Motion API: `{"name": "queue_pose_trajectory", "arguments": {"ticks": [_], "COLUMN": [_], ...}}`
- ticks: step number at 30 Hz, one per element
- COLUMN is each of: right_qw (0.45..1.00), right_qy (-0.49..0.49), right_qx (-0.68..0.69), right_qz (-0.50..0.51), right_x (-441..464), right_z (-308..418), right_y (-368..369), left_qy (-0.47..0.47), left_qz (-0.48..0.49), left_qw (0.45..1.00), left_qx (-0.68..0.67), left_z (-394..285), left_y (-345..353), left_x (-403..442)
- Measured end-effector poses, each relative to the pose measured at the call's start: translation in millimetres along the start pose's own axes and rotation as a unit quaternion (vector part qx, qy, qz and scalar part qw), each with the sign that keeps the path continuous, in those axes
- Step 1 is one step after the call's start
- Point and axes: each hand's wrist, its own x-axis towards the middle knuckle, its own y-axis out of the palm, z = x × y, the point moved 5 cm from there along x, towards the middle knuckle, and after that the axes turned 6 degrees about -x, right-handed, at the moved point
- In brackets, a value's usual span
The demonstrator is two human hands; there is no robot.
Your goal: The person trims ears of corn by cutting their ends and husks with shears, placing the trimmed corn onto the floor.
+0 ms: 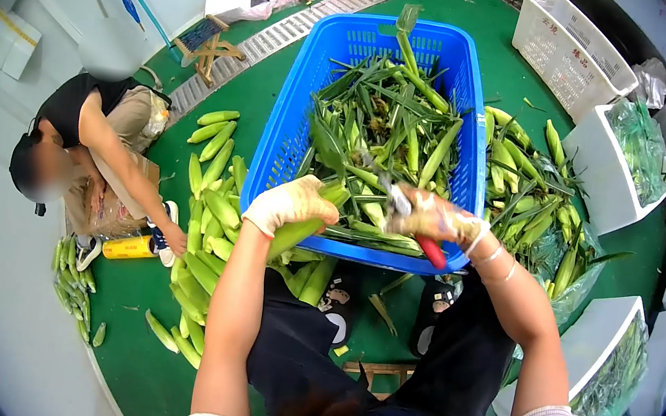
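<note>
Left hand (292,205) gripping green corn (293,236), right hand (434,217) clasping red-handled tool (431,252), metal end (399,199) blurred

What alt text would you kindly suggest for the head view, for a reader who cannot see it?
A gloved left hand holds an ear of corn while the gloved right hand grips a red-handled tool over a blue crate of green leaves. At picture left, a seated co-worker reaches toward piled green ears.
</note>
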Motion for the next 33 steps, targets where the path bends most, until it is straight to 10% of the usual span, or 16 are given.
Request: {"name": "queue_pose_trajectory", "arguments": {"ticks": [8, 11, 15, 18, 24, 25, 26, 28, 29, 33], "right_qw": [0.987, 0.994, 0.927, 0.881, 0.752, 0.71, 0.694, 0.661, 0.643, 0.598], "right_qy": [-0.032, 0.098, 0.083, 0.139, 0.485, 0.526, 0.538, 0.561, 0.55, 0.655], "right_qx": [-0.151, 0.044, 0.254, 0.135, 0.014, -0.045, -0.047, -0.076, -0.084, 0.058], "right_qz": [-0.038, -0.037, -0.264, -0.431, -0.445, -0.466, -0.476, -0.492, -0.526, -0.459], "right_x": [-9.8, -4.2, -51.7, -129.1, -200.2, -202.8, -206.8, -209.2, -209.1, -203.8], "right_z": [3.9, -5.7, -58.3, -131.1, -398.9, -413.0, -441.4, -508.4, -495.7, -542.3], "right_y": [27.5, 15.9, -85.0, -148.3, -91.4, -77.5, -64.6, -44.7, -46.6, -27.2], "left_qy": [-0.137, -0.229, -0.14, -0.068, -0.29, -0.256, -0.315, -0.278, -0.114, 0.02], "left_qz": [-0.047, -0.143, -0.379, -0.468, -0.472, -0.517, -0.533, -0.574, -0.599, -0.604], "left_qw": [0.97, 0.941, 0.915, 0.875, 0.678, 0.505, 0.447, 0.6, 0.616, 0.746], "left_qx": [0.195, 0.205, -0.012, 0.102, 0.483, 0.642, 0.646, 0.483, 0.499, 0.278], "left_z": [59.7, -16.0, 86.4, 142.1, 234.7, 302.0, 297.9, 185.8, 137.5, 88.9], "left_y": [4.3, 11.9, -49.7, -108.3, -107.8, -135.4, -146.7, -134.4, -119.6, -89.8], "left_x": [17.3, -9.8, -73.3, -119.0, -134.4, -147.1, -138.1, -100.0, -84.5, -51.0]}}
